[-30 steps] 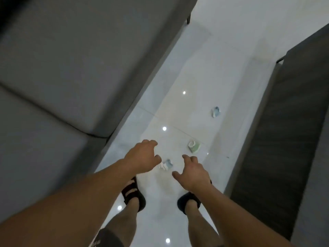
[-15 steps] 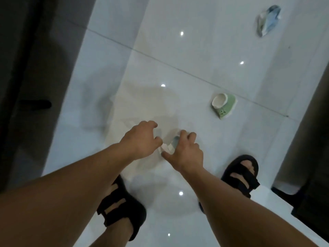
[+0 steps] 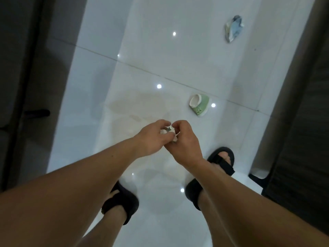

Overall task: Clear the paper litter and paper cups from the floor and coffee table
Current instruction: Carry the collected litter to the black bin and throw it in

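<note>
Hands closed in on the scrap since half a second ago; they were spread over it then.
My left hand (image 3: 151,138) and right hand (image 3: 185,141) touch, fingers curled, both pinching the small crumpled paper (image 3: 168,130) over the white floor (image 3: 142,50). A green paper cup (image 3: 199,105) lies on its side near, far-right of the hands; a blue crumpled piece (image 3: 233,28) is farther right, well apart.
</note>
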The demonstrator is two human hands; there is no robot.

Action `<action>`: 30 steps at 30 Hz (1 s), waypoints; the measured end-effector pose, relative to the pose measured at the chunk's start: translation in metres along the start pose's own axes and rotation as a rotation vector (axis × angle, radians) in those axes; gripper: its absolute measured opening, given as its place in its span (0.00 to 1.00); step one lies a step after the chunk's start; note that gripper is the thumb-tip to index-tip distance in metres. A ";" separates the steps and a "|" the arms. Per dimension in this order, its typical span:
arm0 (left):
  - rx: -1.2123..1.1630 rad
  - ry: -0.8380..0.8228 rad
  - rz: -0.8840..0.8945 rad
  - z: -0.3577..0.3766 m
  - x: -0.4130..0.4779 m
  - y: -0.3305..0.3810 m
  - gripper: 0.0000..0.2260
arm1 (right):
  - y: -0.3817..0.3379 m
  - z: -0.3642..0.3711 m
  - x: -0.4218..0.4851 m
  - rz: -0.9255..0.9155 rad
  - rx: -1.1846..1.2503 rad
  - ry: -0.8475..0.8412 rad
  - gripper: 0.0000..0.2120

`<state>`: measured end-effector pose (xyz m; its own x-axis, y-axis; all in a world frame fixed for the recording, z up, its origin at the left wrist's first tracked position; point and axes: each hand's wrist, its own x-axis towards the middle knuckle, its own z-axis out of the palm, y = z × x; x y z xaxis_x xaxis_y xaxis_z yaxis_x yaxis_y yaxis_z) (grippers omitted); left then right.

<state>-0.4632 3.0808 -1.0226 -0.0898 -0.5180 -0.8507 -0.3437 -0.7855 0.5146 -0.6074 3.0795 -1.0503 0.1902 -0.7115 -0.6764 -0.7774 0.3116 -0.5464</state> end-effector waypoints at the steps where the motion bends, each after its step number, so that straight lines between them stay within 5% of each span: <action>1: -0.017 -0.010 0.010 0.001 -0.007 0.010 0.22 | -0.004 -0.013 -0.006 -0.001 0.028 0.003 0.17; 12: -0.037 0.030 -0.053 0.026 -0.062 0.095 0.20 | -0.014 -0.116 -0.066 -0.054 0.159 -0.041 0.26; 17: 0.203 0.170 -0.066 0.027 -0.057 0.107 0.23 | 0.005 -0.151 -0.062 -0.042 -0.027 -0.052 0.29; 23: 0.228 0.316 -0.078 0.010 -0.007 0.092 0.23 | 0.022 -0.159 0.010 -0.060 -0.426 0.003 0.38; 30: 0.291 0.256 -0.077 -0.005 0.078 0.050 0.25 | 0.040 -0.092 0.114 -0.028 -0.570 0.025 0.46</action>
<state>-0.4827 2.9992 -1.0627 0.1697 -0.5576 -0.8126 -0.5944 -0.7156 0.3670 -0.6720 2.9532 -1.1044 0.2069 -0.7315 -0.6497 -0.9741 -0.0922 -0.2064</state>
